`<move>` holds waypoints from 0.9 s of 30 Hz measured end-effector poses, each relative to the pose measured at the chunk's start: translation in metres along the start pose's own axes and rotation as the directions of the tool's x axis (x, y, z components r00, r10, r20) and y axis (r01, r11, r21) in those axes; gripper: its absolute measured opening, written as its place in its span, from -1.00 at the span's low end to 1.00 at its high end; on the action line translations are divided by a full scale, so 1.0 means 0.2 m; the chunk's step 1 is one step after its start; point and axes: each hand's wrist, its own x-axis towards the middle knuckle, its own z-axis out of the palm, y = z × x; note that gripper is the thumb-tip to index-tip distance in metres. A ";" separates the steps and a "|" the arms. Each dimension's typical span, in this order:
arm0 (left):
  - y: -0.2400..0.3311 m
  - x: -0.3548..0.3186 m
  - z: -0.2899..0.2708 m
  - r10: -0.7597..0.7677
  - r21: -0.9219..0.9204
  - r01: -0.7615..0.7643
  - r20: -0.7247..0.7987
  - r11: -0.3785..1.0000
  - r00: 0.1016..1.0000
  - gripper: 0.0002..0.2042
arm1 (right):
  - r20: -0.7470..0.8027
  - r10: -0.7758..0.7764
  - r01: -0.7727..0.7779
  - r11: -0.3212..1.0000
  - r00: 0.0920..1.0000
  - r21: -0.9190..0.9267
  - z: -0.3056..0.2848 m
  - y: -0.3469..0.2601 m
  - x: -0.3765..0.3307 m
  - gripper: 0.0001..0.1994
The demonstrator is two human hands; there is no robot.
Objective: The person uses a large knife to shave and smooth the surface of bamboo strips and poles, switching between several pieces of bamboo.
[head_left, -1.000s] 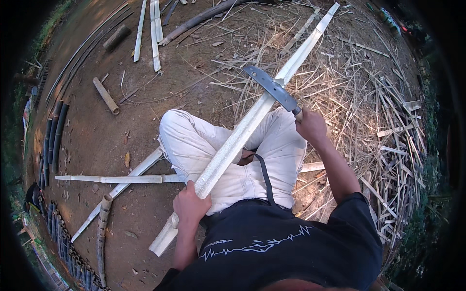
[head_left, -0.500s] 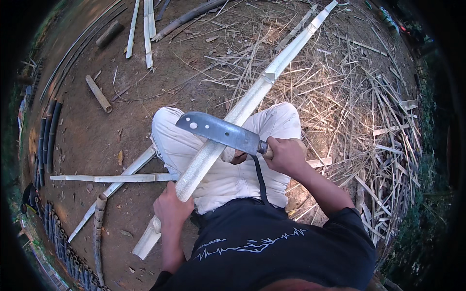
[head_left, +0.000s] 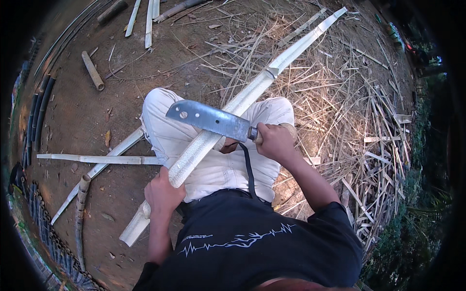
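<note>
A long split bamboo strip, pale inner side up, runs slantwise across my lap from near left to far right. My left hand is closed around its near part, with a short end sticking out below. In my right hand is the wooden handle of a machete. Its broad, dark blade, pierced by several round holes, lies across the strip above my lap and points left. The fingers under the strip are partly hidden. A dark strap hangs beside the handle.
Thin bamboo shavings cover the ground at right, with thicker offcuts at the edge. Two crossed bamboo strips and a bamboo pole lie at left. A short bamboo piece rests farther off. Dark bamboo poles line the left rim.
The machete blade has slid a little along the strip toward my left hand. The whole view has shifted slightly. Both hands keep their holds.
</note>
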 end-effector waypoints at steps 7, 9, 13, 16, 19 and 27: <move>-0.16 -0.22 -0.13 -0.008 0.042 0.007 0.018 0.999 1.000 -0.61 | -0.106 0.493 -0.504 0.849 0.864 -0.157 -0.16 0.82 0.22 -0.78; -0.18 -0.22 -0.10 -0.045 0.043 0.043 0.032 0.998 0.998 -0.61 | -0.094 0.471 -0.480 0.861 0.877 -0.168 -0.15 0.68 0.19 -0.77; -0.20 -0.19 -0.21 -0.077 0.083 0.077 0.000 0.994 0.997 -0.61 | -0.004 0.239 -0.238 0.964 0.971 -0.122 -0.14 0.24 0.12 -0.81; -0.28 -0.21 -0.23 -0.030 0.095 0.034 -0.044 0.995 0.999 -0.57 | -0.095 -0.202 0.185 0.968 0.975 -0.168 -0.06 0.25 0.12 -0.82; -0.44 -0.38 -0.29 -0.056 0.124 0.058 -0.017 0.991 0.998 -0.54 | -0.053 0.502 -0.504 0.848 0.863 -0.162 -0.12 0.73 0.29 -0.77; -0.64 -0.46 -0.22 -0.096 0.166 0.096 -0.005 0.982 0.995 -0.51 | 0.000 0.388 -0.384 0.913 0.922 -0.140 -0.16 0.50 0.32 -0.76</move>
